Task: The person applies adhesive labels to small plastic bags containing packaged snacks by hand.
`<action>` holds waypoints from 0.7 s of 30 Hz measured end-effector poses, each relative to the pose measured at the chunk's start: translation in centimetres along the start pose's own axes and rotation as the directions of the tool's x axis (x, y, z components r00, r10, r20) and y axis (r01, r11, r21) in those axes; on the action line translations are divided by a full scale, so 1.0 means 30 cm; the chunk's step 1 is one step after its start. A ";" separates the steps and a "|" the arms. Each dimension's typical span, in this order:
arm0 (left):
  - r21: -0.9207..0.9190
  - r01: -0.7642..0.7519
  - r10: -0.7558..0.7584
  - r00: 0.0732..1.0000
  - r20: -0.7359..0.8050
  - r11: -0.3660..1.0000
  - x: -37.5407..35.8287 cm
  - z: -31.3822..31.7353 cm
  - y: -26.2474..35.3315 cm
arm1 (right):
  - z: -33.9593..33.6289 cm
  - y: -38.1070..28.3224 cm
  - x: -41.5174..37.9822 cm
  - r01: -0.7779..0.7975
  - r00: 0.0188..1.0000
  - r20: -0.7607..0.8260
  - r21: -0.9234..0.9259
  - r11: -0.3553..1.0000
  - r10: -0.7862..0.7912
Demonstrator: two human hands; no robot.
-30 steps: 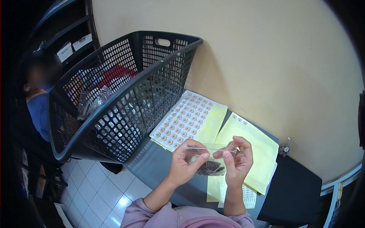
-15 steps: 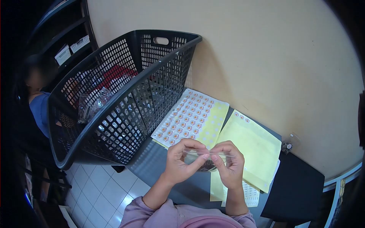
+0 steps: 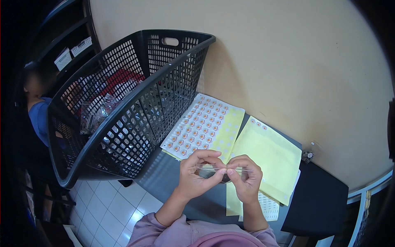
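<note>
Between my two hands is a small clear plastic bag (image 3: 210, 167) with something dark low inside it. My left hand (image 3: 197, 175) pinches the bag's upper edge between thumb and fingers. On the other side, my right hand (image 3: 247, 179) pinches the same edge, the thumbs almost touching at the middle. What lies in the bag is mostly hidden by my fingers. Just beyond my hands lies a sticker sheet (image 3: 195, 125) with rows of round orange-and-white stickers, partly peeled to yellow backing. To its right is a mostly bare yellow backing sheet (image 3: 269, 158) with a few stickers at its top corner.
A large black plastic basket (image 3: 154, 92) with clear bags and red items stands left. Another printed sheet (image 3: 267, 208) lies under the yellow one on the grey table (image 3: 164, 181). A person in blue (image 3: 39, 117) is at far left. A black surface (image 3: 314, 201) adjoins on the right.
My hands keep their pinch on the plastic bag, with only a slight shift of the fingers. The whole view has moved a little; the sheets and basket stay in place.
</note>
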State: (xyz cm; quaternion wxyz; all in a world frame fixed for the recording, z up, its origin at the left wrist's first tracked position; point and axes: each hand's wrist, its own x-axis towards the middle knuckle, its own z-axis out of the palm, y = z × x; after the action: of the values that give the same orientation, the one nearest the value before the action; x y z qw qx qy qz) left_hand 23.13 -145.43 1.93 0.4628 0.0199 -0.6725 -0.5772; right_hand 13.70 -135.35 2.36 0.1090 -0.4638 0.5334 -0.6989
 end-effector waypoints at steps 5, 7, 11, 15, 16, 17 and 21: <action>0.004 0.059 -0.059 0.998 -0.031 0.998 -0.008 0.015 0.017 | 0.005 0.009 -0.010 -0.041 0.999 -0.029 0.088 0.995 0.044; 0.002 0.081 -0.081 0.996 -0.043 0.997 -0.009 0.020 0.022 | 0.003 0.012 -0.014 -0.041 0.999 -0.032 0.091 0.995 0.044; 0.045 0.082 -0.080 0.996 -0.034 0.996 -0.017 0.019 0.021 | -0.002 0.006 -0.015 -0.058 0.997 -0.053 0.107 0.993 0.064; 0.053 0.057 -0.055 0.997 -0.048 0.997 -0.009 0.020 0.026 | -0.024 0.007 -0.007 -0.016 0.999 -0.042 -0.016 1.000 0.015; 0.053 0.055 -0.053 0.997 -0.047 0.997 -0.008 0.019 0.027 | -0.027 0.004 -0.005 -0.020 0.999 -0.048 -0.057 0.998 0.017; 0.053 0.071 -0.068 0.997 -0.046 0.996 -0.008 0.018 0.027 | -0.029 0.002 -0.003 -0.024 0.998 -0.055 -0.098 0.995 0.019; 0.098 0.165 -0.165 0.986 -0.006 0.981 -0.013 0.005 0.023 | -0.037 0.007 0.002 -0.010 0.997 -0.073 -0.127 0.992 0.001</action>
State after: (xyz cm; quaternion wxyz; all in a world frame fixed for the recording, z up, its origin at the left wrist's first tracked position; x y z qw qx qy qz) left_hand 23.59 -144.87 2.25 0.4111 0.0978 -0.6966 -0.5798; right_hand 12.74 -134.77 2.22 0.0616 -0.4426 0.5819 -0.6795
